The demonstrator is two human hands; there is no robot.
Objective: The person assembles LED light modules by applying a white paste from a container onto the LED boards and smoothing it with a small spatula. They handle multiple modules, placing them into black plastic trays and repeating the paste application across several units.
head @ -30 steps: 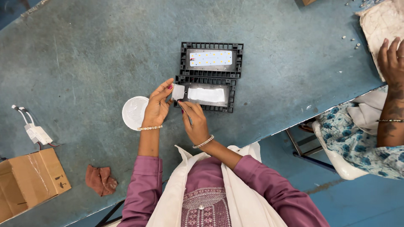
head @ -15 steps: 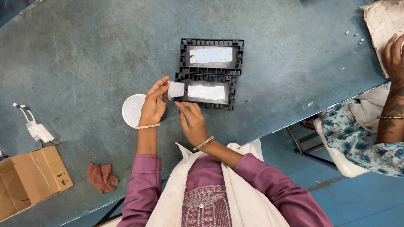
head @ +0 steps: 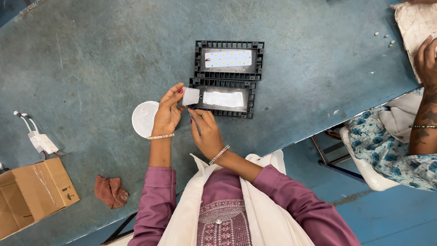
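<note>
Two black ribbed lamp housings lie one behind the other on the blue-grey table. The far housing shows a white strip with yellow dots. The near housing has a white smeared patch in its recess. My left hand pinches a small white card at the near housing's left end. My right hand sits just below it, fingers together, its fingertips by the card's lower edge; whether it holds something thin is unclear.
A round white lid lies left of my left hand. A white driver with wires, a cardboard box and a brown rag sit at the near left. Another person's arm is at right, with small screws nearby.
Both hands have stayed at the near housing's left end, shifting only slightly. The camera view has drifted a little. The other person's hand at the right has moved slightly.
</note>
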